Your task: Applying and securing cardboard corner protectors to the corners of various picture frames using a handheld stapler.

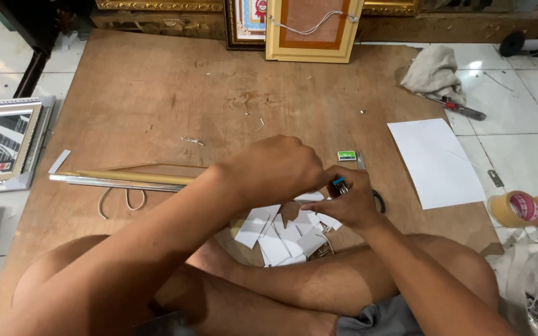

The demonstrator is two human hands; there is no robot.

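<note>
One head-worn view looks steeply down, close, probably seated.

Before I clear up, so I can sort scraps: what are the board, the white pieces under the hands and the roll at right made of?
Board: apparently plywood, matte brown, visible grain and scuffs. White pieces: probably paper or thin card, flat with cut edges. Roll: likely brown adhesive tape, glossy.

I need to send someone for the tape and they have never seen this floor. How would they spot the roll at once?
Start at the big brown wooden board on the white tiled floor, then go past its right edge and the white paper sheet. The tape roll lies on the tiles just beyond. It is the only round, tan ring there, with a reddish core.
</note>
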